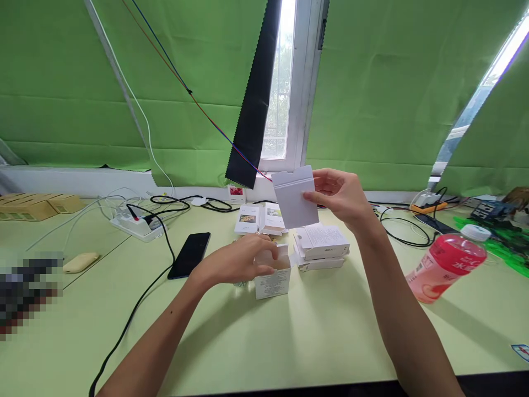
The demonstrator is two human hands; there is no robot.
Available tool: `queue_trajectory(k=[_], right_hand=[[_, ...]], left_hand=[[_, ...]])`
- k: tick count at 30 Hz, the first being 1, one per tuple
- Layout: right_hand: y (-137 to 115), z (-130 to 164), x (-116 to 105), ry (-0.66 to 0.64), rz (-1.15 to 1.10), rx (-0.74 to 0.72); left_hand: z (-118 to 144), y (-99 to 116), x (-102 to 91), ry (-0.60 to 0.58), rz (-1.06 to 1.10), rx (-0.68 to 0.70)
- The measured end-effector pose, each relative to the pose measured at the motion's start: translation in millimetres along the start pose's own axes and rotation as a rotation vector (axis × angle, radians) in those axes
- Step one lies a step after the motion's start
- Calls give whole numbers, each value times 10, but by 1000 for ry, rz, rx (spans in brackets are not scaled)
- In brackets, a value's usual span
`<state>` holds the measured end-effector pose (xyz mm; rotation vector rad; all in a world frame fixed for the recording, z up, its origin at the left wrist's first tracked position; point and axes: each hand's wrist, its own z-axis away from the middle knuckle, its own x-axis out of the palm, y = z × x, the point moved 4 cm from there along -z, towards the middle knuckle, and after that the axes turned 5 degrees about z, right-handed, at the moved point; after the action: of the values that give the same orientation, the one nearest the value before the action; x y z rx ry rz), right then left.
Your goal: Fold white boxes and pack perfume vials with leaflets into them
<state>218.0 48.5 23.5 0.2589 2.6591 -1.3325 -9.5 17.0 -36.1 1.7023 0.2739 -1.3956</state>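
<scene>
My right hand [342, 197] pinches a white folded card [292, 201] between thumb and fingers, raised above the table, with a crease near its top. My left hand [243, 258] grips the upper left edge of a small white carton [273, 285], which stands upright with its top flaps raised and printed text on its front. Just right of the carton lie stacked white boxes [322, 242]. Behind my left hand are white boxes with pictures [247, 219], partly covered by it. Something small shows under my left hand, too hidden to name.
A black phone [190, 255] and a black cable [142, 298] lie to the left, near a white power strip [138, 225]. At right stands a pink drink bottle [448, 264], slightly tilted in view. Yellowish boxes [37, 207] sit far left on the table [322, 342].
</scene>
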Motion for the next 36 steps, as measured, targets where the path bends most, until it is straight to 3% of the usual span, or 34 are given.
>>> queue_trajectory(k=[7,13,20,26,36], right_hand=[[5,8,54,-36,-67,42],[32,34,155,-117,-128,84],[103,49,289,-263,-231,108],[145,45,300,-234,-214,155],[147,28,292,-243,-178,82]], left_hand=[[-65,-187,130,127,153,39],[-63,-257,256,158,349,41],[-43,-239,394,118,503,55],[-35,-280,464,70,446,-3],[-11,-262,512,45,467,102]])
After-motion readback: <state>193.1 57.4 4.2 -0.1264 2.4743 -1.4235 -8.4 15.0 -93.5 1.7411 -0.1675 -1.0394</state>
